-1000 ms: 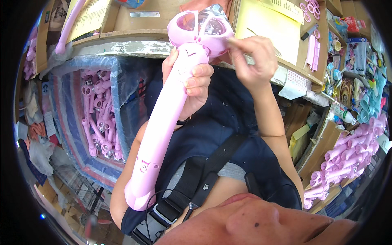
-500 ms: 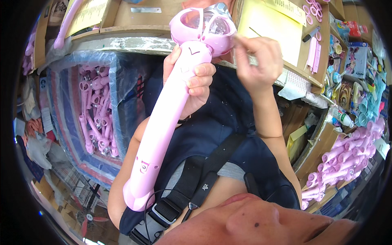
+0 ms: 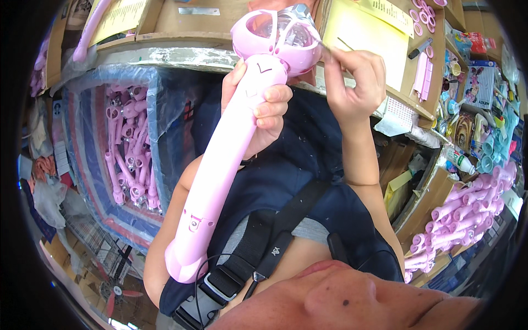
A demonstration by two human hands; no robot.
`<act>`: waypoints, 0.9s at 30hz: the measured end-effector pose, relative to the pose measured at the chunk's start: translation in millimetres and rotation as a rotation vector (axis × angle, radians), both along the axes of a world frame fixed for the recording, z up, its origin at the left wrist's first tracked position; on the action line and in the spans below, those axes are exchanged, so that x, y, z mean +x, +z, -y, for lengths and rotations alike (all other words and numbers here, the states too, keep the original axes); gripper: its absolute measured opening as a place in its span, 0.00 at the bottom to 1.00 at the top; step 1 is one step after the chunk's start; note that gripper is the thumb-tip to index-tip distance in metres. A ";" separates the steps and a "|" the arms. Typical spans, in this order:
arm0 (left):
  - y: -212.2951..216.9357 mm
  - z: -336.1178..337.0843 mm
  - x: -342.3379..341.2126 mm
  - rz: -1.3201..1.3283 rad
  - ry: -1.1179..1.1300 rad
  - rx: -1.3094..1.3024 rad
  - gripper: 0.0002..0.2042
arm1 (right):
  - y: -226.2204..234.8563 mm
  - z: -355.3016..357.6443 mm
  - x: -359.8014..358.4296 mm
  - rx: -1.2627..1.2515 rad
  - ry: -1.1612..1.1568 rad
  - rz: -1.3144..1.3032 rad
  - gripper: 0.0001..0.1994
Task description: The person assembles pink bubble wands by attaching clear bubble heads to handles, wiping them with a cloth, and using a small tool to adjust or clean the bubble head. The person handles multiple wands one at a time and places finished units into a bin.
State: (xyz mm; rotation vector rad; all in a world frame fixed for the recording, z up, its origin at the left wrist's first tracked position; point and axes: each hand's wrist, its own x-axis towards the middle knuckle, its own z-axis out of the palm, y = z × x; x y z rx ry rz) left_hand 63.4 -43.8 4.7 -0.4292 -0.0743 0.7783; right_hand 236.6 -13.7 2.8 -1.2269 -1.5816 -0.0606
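Note:
A pink plastic toy wand (image 3: 220,159) slants across the front of my body, its head up by the bench edge. The head is a round pink frame (image 3: 300,59) around a clear, faceted dome. My left hand (image 3: 264,113) wraps the handle just below this head. Close beside the head's right side is my right hand (image 3: 357,82), its thumb and index finger pinched together near the rim. A thin dark sliver seems to show at those fingertips, too small to name.
To the left, a blue plastic-lined bag (image 3: 154,159) holds several pink wands (image 3: 132,148). More pink wand parts (image 3: 467,214) are stacked at the right. On the bench lie yellow paper (image 3: 366,38), a black marker (image 3: 420,48), pink rings (image 3: 423,16) and a metal strip (image 3: 199,11).
My right hand has shifted slightly right, and its pinched fingers show more clearly. The wand and my left hand have moved only slightly.

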 end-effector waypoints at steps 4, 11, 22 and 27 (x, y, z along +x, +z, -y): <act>0.8 0.0 -0.3 -0.015 -0.010 -0.011 0.25 | -1.0 -1.0 1.1 0.061 0.268 0.061 0.11; 1.0 0.5 0.0 -0.005 -0.007 -0.025 0.25 | -2.0 -0.5 4.7 0.036 0.272 0.075 0.11; -1.4 -0.3 0.4 0.009 0.002 0.011 0.25 | -3.5 -1.6 3.8 0.055 0.146 0.020 0.11; -1.8 0.7 1.1 0.027 0.003 0.002 0.25 | -10.4 -7.3 12.0 -0.017 0.069 -0.047 0.10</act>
